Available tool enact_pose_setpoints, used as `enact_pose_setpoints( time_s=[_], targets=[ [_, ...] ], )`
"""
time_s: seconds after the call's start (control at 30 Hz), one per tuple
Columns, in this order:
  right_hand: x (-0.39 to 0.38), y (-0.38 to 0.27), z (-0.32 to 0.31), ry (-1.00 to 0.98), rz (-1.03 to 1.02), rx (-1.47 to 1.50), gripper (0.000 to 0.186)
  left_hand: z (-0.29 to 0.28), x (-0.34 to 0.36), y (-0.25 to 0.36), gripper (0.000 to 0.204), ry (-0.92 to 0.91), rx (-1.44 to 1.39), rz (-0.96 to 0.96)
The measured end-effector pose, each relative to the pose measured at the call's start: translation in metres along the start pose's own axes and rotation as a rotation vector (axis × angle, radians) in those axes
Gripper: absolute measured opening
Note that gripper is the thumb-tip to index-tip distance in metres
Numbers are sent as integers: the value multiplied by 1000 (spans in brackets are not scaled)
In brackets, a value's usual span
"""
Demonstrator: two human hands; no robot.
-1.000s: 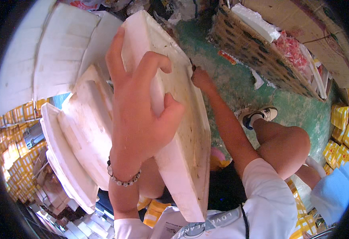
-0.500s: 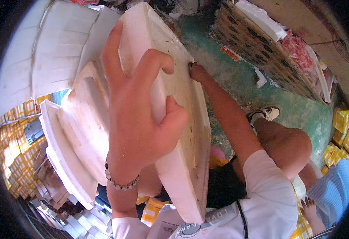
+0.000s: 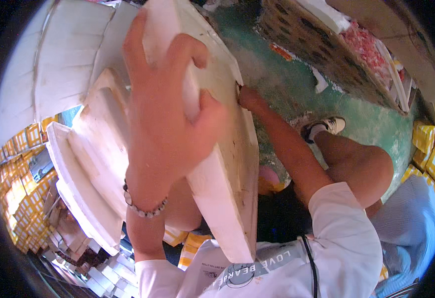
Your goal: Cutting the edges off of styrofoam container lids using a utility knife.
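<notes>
- The white foam piece [image 3: 239,154] stood tilted in front of the person, its near end before the white shirt [image 3: 346,223] and its hollow face toward the right. It sat a little higher in view than half a second earlier, its far end now cut off at the top.
- The left hand [image 3: 160,111] rode up with it, fingers spread astride the thick wall, thumb and forefinger apart over the hollow side. That grip looked more like steadying than squeezing, and the thumb was blurred.
- The right hand [image 3: 250,98] was curled at the far rim, slightly nearer the person along that edge than a moment before. I couldn't tell what its grip pinched, if anything. I took the shift as a small adjustment in working that same rim.
- Beside the piece, more white foam pieces [image 3: 98,134] leaned on the left, much as they had been.
- Past the right arm lay the green floor [image 3: 282,109], with a brown spotted box [image 3: 307,44] beyond.
- At the lower right, a blue ribbed cloth [image 3: 408,213] had come further into view.
</notes>
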State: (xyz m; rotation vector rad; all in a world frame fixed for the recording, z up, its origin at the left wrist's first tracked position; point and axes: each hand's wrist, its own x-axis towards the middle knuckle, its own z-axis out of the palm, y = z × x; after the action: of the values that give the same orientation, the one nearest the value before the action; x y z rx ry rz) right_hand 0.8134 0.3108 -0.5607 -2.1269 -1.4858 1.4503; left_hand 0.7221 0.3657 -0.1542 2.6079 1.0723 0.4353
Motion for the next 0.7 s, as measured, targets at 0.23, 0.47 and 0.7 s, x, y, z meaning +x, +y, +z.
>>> enact_pose_setpoints(
  time_s=[0.23, 0.47, 0.7],
  targets=[
    [-34, 117, 30, -104, -42, -259, 36, 19, 11, 16, 28, 87, -130, 123],
    [-111, 33, 82, -212, 223, 108, 52, 7, -22, -2, 24, 95, -85, 83],
    [-110, 118, 155, -195, 194, -11, 45, 13, -24, -18, 32, 147, -84, 194]
  ],
)
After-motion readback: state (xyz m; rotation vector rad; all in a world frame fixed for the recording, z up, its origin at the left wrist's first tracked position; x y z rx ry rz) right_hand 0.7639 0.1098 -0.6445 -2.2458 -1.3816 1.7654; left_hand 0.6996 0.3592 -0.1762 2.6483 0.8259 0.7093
